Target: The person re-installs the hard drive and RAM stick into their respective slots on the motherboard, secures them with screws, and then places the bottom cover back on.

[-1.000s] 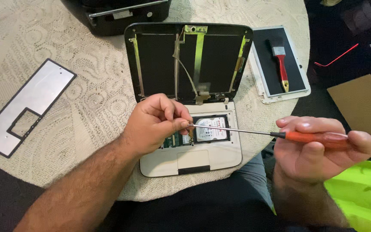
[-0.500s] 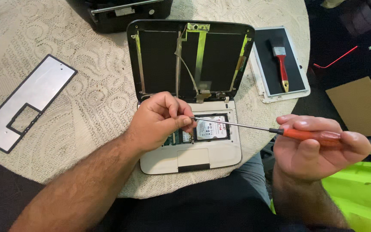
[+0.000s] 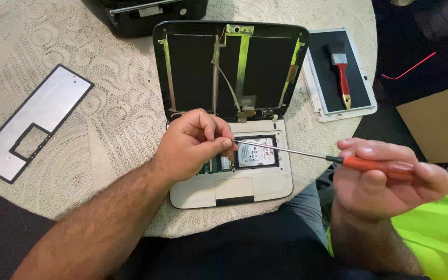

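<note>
A small white laptop [image 3: 245,189] lies opened up on the table, its lid an empty black shell [image 3: 229,67] with ribbon cables and brackets. A silver hard drive [image 3: 257,154] shows in the base. My left hand [image 3: 195,142] hovers over the base's left part, fingers pinched at the tip of a screwdriver's shaft; what they pinch is too small to tell. My right hand [image 3: 385,179] holds the red-handled screwdriver [image 3: 374,166] off the table's edge, its long shaft pointing left.
A silver keyboard frame [image 3: 32,122] lies at the left on the lace tablecloth [image 3: 115,109]. A detached screen panel [image 3: 317,78] with a red-handled brush [image 3: 342,75] on it lies at the right. A black device [image 3: 146,13] sits at the far edge.
The view has shifted slightly. Both hands stay in nearly the same pose; the screwdriver tip remains at my left fingertips.
</note>
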